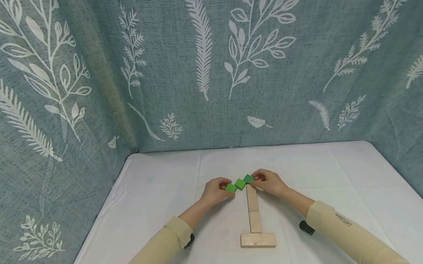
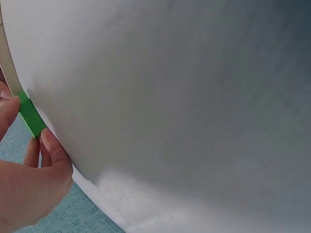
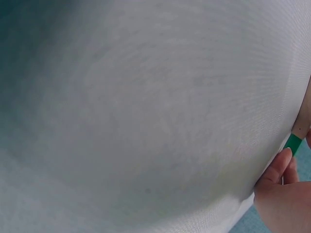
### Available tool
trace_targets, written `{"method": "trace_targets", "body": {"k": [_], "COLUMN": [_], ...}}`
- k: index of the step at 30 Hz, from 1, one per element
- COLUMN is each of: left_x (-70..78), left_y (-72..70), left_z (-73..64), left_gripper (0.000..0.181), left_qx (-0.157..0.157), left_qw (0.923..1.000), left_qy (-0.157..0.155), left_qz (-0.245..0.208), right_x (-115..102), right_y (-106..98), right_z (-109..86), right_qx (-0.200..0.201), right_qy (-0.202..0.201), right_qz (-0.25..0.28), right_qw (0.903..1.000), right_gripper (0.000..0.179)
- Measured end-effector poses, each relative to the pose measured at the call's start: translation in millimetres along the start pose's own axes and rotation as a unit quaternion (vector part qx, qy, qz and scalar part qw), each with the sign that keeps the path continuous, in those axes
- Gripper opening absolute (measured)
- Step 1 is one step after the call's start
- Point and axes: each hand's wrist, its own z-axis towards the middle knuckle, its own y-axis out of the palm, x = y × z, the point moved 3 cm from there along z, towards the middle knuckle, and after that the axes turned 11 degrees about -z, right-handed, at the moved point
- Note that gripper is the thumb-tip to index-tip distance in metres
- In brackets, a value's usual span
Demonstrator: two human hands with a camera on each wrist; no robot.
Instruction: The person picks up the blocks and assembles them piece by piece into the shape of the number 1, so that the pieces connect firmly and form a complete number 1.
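Observation:
Three small green blocks form a slanting row in the head view: a bright left block, a bright middle block and a darker right block. My left hand pinches the left block between thumb and fingers. At the other end, my right hand pinches the darker block. Just below the row runs a column of two wooden blocks, an upper block and a lower block. A wider wooden block lies crosswise at the column's foot.
A white cloth covers the table. Blue-green curtains with white leaf prints enclose its back and sides. A dark device shows below the right sleeve, and part of another below the left sleeve.

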Motion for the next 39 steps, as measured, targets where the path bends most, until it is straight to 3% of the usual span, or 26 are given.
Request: {"method": "trace_targets", "body": {"k": [18, 28, 39], "left_x": [2.9, 1.2, 1.8], "left_y": [3.3, 2.9, -5.2], "left_z": [-1.7, -0.1, -3.6], "left_gripper": [0.046, 0.048, 0.042], "left_qx": [0.004, 0.006, 0.036], "left_qw": [0.9997, 0.9998, 0.9990], "left_qy": [0.021, 0.017, 0.001], "left_qz": [0.011, 0.004, -0.026], "right_x": [-1.6, -1.4, -1.5], "right_y": [-1.6, -2.5, -13.4], "right_z": [-1.8, -1.5, -11.3], "right_qx": [0.006, 0.002, -0.018], "right_qy": [-0.002, 0.004, 0.014], "right_qz": [-0.012, -0.009, 0.000], "right_qw": [0.9999, 0.9999, 0.9997], "right_gripper": [0.033, 0.033, 0.043]}}
